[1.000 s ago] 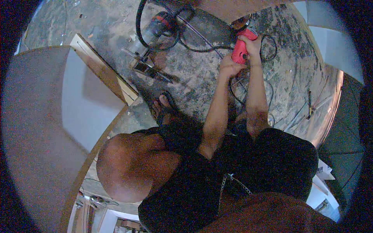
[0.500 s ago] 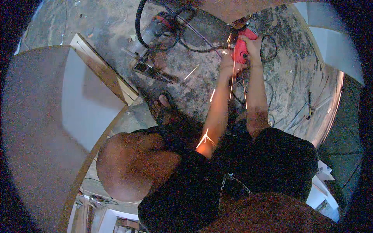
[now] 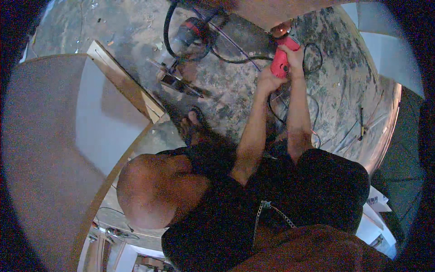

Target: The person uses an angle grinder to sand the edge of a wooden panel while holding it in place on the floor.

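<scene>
Both my arms reach out to the far right of centre, onto a red angle grinder (image 3: 280, 61). My left hand (image 3: 270, 82) is closed round the rear of its body, by the cord. Farther along the tool, my right hand (image 3: 294, 55) is wrapped round its front part. The grinder's round disc (image 3: 282, 30) shows at the far end, close under the edge of a brown board (image 3: 267, 11). Whether disc and board touch, I cannot tell. A thin metal rod (image 3: 233, 43) slants down toward my left hand.
A black and grey power tool with a metal base (image 3: 181, 45) lies on the stained concrete floor (image 3: 226, 109), its thick black cable looping beside it. Left of my leg stands a large panel (image 3: 108, 122) with a wooden batten (image 3: 124, 81). Thin rods (image 3: 361, 124) lie at the right.
The bright sparks that flew from the grinder toward my arm are gone. Both hands keep hold of the grinder in nearly the same place. The view has shifted slightly.
</scene>
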The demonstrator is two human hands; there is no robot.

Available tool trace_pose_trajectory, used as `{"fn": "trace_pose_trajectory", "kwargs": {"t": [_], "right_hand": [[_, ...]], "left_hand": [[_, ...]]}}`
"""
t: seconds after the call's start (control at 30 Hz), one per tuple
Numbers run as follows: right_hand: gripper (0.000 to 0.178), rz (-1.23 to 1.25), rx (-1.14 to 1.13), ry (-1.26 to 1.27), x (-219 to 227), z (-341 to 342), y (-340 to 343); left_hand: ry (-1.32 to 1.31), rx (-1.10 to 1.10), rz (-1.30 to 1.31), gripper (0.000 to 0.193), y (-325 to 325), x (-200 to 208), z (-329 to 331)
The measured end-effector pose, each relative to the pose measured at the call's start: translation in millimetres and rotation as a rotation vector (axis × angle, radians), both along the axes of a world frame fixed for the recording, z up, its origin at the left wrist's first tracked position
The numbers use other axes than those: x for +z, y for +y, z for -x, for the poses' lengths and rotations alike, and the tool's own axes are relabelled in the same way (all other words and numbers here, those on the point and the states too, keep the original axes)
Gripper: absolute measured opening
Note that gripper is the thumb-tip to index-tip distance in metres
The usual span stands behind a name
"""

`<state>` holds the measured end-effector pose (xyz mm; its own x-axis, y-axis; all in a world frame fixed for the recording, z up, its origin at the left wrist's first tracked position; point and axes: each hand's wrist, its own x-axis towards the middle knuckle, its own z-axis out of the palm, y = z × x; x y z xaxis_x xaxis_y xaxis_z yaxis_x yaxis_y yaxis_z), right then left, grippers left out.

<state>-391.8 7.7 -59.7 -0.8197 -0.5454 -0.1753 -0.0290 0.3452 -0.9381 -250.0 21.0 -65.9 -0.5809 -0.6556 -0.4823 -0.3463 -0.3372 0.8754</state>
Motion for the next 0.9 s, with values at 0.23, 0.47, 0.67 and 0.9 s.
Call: {"fn": "trace_pose_trajectory", "kwargs": {"t": [0.23,0.47,0.67,0.9], "right_hand": [[0.073,0.056,-0.07,0.016,-8,36,18],[0.085,-0.044,-0.058,0.024,23,17,14],[0.085,0.084,-0.005,-0.078,20,1,7],[0.065,0.114,0.016,-0.008,-18,19,11]], "left_hand": [[0.098,-0.049,0.103,0.06,-5,18,12],[0.101,-0.041,0.082,0.069,3,13,18],[0.082,0.005,0.061,0.063,3,-1,10],[0.09,-0.07,0.018,0.076,3,-10,9]]}}
